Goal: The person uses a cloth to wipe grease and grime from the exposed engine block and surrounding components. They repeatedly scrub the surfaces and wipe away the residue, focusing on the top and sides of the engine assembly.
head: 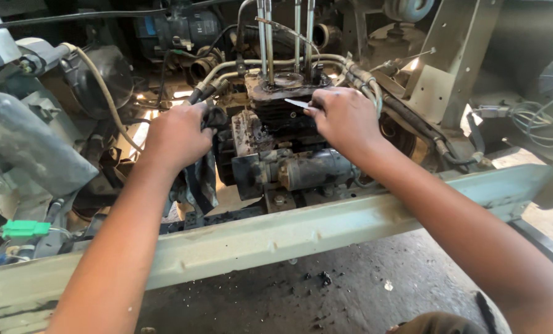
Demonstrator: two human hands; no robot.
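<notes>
Two hands are working at the engine block [282, 124], above the frame rail [326, 226]. Right hand [346, 117] is pinching a small blade [301, 104] against the block's top edge; keep it flat. Left hand [179, 136] is clutching a dark rag [203, 176].

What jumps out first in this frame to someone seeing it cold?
The two bare hands at centre: the right hand presses a thin blade against the finned black engine cylinder, while the left hand grips a dark greasy rag beside it. Four long shiny studs rise from the cylinder top, and a pale frame rail crosses in front.
</notes>
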